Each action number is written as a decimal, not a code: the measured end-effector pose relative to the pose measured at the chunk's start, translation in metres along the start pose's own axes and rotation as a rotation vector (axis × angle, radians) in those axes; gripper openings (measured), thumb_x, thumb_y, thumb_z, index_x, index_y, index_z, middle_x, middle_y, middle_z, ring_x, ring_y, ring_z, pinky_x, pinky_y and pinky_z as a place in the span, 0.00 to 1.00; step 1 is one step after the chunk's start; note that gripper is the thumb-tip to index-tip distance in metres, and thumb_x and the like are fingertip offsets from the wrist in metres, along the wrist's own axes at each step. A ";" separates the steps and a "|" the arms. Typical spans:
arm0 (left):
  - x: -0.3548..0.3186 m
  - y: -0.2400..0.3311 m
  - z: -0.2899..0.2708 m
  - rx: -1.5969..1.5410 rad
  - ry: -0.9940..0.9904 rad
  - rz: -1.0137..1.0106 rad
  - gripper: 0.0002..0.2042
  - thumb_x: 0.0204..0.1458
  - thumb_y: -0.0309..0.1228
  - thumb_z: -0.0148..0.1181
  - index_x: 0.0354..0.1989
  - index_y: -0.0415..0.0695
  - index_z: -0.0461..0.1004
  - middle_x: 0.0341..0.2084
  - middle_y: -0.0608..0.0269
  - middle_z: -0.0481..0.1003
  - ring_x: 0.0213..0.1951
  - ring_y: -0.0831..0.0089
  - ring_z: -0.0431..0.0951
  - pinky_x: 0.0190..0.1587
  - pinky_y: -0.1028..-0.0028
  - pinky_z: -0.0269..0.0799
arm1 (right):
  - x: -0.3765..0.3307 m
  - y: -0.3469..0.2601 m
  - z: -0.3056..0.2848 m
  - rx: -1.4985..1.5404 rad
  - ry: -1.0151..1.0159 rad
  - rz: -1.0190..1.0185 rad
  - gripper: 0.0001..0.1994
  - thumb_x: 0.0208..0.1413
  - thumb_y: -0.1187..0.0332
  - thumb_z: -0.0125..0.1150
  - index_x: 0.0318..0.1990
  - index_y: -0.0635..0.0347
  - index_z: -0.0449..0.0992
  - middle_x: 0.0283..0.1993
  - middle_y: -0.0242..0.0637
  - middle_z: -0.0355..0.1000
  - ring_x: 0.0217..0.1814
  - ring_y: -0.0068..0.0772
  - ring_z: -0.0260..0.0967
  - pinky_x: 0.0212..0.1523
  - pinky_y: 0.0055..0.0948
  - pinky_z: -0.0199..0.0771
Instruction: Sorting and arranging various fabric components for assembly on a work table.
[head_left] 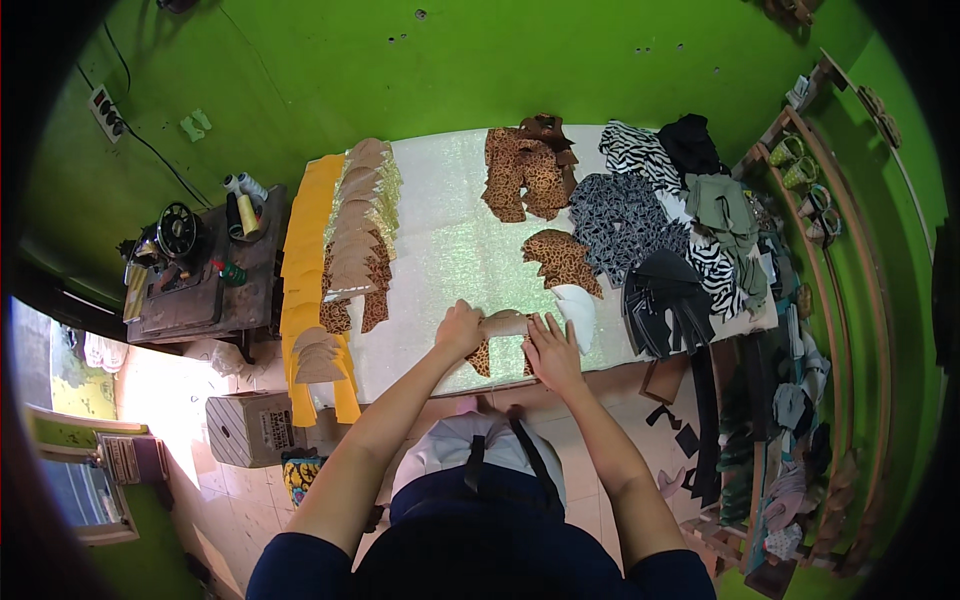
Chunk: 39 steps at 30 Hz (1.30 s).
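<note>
My left hand (459, 328) and my right hand (551, 350) both rest on a small stack of leopard-print and tan cut pieces (503, 326) near the front edge of the shimmery pale table top (450, 240). The left hand presses the stack's left end, and the right hand's fingers lie on its right end. A white curved piece (577, 308) lies just right of my right hand, below a pile of leopard-print pieces (560, 258).
A row of tan and leopard pieces (357, 225) lies on yellow sheets (306, 250) at the left. More leopard pieces (525, 170), zebra and grey patterned fabrics (640, 200) and black pieces (665, 300) fill the right. A sewing machine table (195, 265) and a cardboard box (250, 428) stand left; shelves (810, 250) stand right.
</note>
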<state>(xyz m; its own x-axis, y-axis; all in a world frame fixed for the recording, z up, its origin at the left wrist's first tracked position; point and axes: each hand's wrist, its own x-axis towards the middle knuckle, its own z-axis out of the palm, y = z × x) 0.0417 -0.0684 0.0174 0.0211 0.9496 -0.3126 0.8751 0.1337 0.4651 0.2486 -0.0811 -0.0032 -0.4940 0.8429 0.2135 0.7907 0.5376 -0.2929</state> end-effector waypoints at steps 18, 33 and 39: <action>-0.046 -0.095 -0.043 -0.526 0.196 -0.220 0.14 0.44 0.38 0.60 0.30 0.38 0.73 0.21 0.51 0.73 0.24 0.61 0.74 0.29 0.69 0.67 | 0.112 -0.043 0.033 0.884 -0.373 0.180 0.07 0.50 0.72 0.56 0.34 0.62 0.67 0.28 0.33 0.69 0.31 0.21 0.66 0.34 0.22 0.65; -0.061 -0.250 -0.105 -0.263 0.416 -0.195 0.10 0.48 0.33 0.52 0.31 0.37 0.69 0.21 0.47 0.71 0.28 0.51 0.73 0.31 0.62 0.68 | 0.191 -0.206 0.097 0.491 -0.187 0.120 0.11 0.49 0.68 0.54 0.40 0.57 0.63 0.27 0.45 0.70 0.29 0.49 0.69 0.30 0.42 0.67; -0.063 -0.237 -0.110 0.201 0.541 -0.034 0.15 0.45 0.31 0.52 0.43 0.43 0.68 0.42 0.55 0.67 0.48 0.61 0.66 0.46 0.64 0.64 | 0.185 -0.214 0.095 0.217 -0.024 -0.078 0.11 0.43 0.72 0.56 0.35 0.59 0.65 0.38 0.44 0.65 0.41 0.46 0.64 0.40 0.38 0.65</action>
<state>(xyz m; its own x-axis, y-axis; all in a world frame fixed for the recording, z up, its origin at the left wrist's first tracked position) -0.2197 -0.1286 0.0177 -0.2131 0.9624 0.1682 0.9467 0.1608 0.2791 -0.0456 -0.0381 0.0104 -0.5606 0.7978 0.2219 0.6550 0.5912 -0.4706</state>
